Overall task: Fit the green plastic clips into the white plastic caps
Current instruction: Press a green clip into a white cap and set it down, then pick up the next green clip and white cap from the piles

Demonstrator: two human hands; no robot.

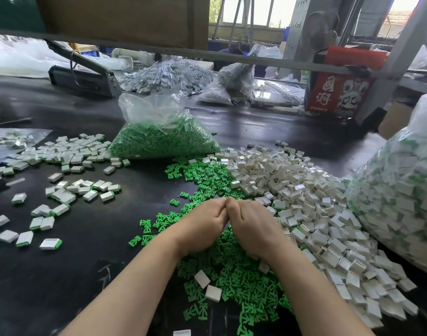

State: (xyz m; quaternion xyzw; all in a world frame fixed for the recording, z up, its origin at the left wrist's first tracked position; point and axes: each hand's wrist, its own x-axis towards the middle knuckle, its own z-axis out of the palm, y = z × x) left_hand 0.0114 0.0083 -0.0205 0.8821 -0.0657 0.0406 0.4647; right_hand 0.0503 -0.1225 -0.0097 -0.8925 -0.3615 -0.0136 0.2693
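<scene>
clips pile (215,180) left of caps heap (311,197); bag (164,137) behind.

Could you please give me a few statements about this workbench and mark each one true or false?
1. The left hand and right hand meet fingertip to fingertip above the loose green clips. True.
2. The empty white caps are piled left of the hands. False: that pile lies to their right.
3. A clear bag of green clips sits behind the loose ones. True.
4. Finished caps with green edges are stacked in a tray. False: they lie scattered on the black table.
</scene>
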